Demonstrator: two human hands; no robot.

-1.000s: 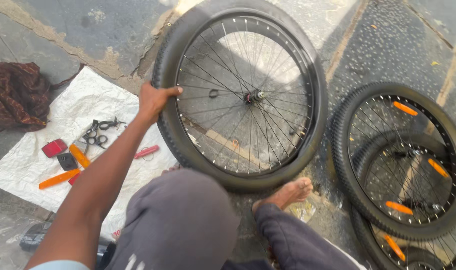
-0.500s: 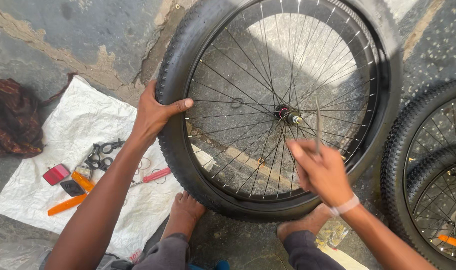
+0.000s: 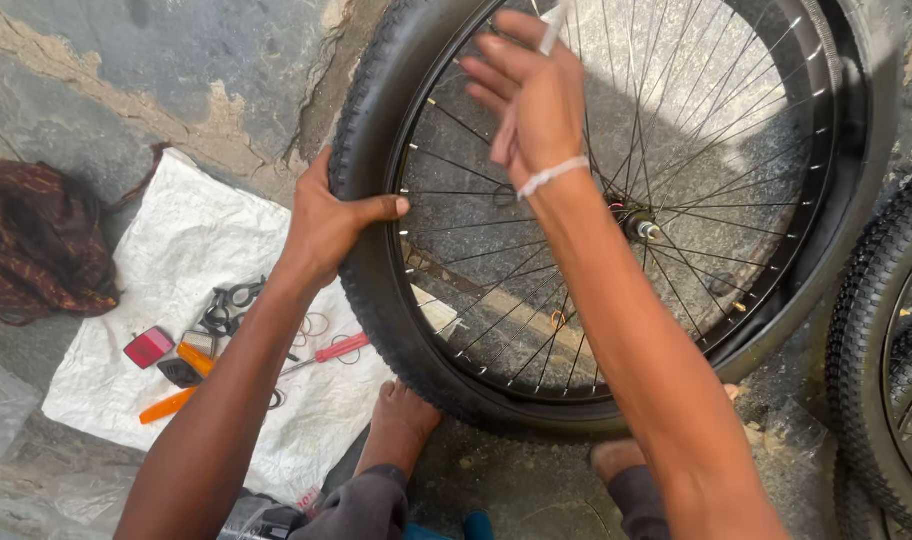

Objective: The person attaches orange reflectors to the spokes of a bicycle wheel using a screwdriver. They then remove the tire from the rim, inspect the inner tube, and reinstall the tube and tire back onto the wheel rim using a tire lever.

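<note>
A black bicycle wheel (image 3: 376,290) with thin spokes and a knobby tyre stands upright on the ground in front of me, leaning towards a rough wall. My left hand (image 3: 328,222) grips the tyre on its left side, thumb hooked over the rim. My right hand (image 3: 528,100) is raised in front of the upper spokes, blurred, with a thin white stick-like thing (image 3: 552,28) between its fingers. A white band sits on that wrist. The hub and axle (image 3: 638,226) show just right of my forearm. My bare feet (image 3: 400,422) rest under the wheel.
A white sheet (image 3: 191,250) on the left carries scissors (image 3: 226,302), a red-handled tool (image 3: 334,350), orange pieces and a red reflector (image 3: 148,346). A dark red cloth (image 3: 36,240) lies further left. Another tyred wheel (image 3: 891,360) stands at the right edge.
My right hand has risen from the lower spokes near the hub to the upper part of the wheel. The view has moved closer. My left hand stays on the tyre.
</note>
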